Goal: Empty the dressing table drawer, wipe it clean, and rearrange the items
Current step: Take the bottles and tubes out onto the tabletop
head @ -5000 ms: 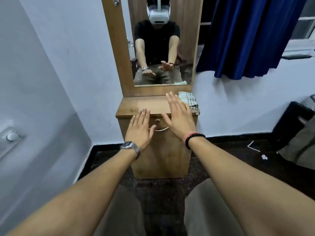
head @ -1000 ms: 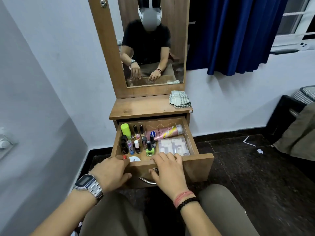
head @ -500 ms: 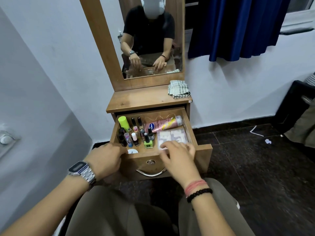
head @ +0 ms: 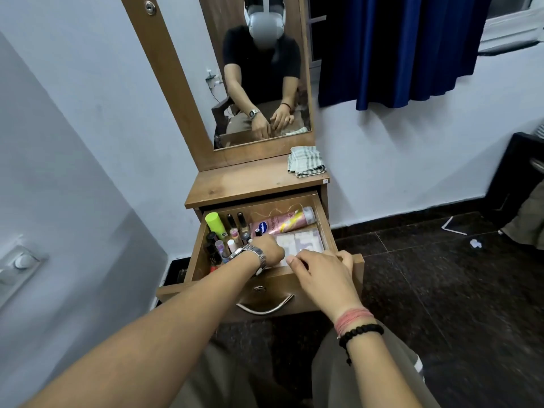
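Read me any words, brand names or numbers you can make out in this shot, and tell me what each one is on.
No text reads clearly.
Pink lotion tube in the drawer: dark blue oval logo and a line of print, too blurred to read.
Flat pale packet: faint print, unreadable.
Small bottles: labels too small.
Wristwatch: face not legible.

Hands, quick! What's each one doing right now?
Left hand: inside the drawer, fingers curled down among the bottles; whether it grips anything cannot be told.
Right hand: fingers curled over the drawer's front edge.
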